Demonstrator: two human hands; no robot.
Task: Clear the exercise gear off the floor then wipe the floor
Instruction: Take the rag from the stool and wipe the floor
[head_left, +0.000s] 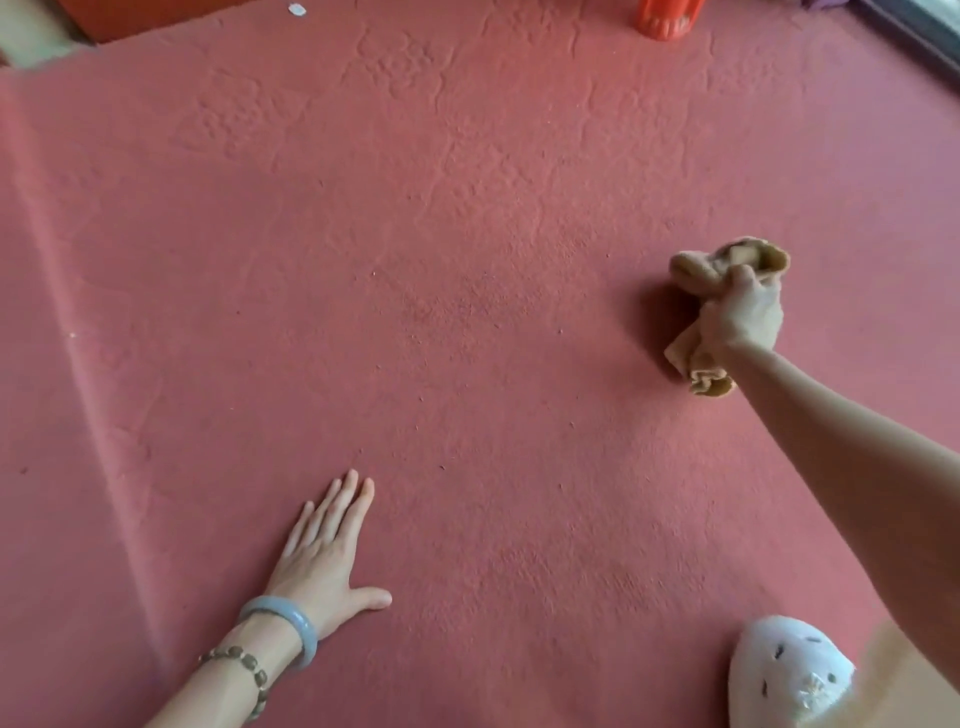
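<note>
The floor (415, 291) is a rough red surface filling the view. My right hand (745, 314) reaches out at the right and grips a bunched tan cloth (727, 262); cloth ends stick out above and below the fist, low over the floor. My left hand (327, 545) lies flat on the floor at the lower left, palm down, fingers stretched forward, nothing in it. Its wrist wears a pale blue bangle and a beaded bracelet. No exercise gear shows on the floor in this view.
An orange plastic object (662, 18) stands at the far edge. A white perforated shoe (784, 670) is at the lower right. A dark threshold (919, 36) runs along the top right corner. An orange-red block (156, 15) sits at the top left.
</note>
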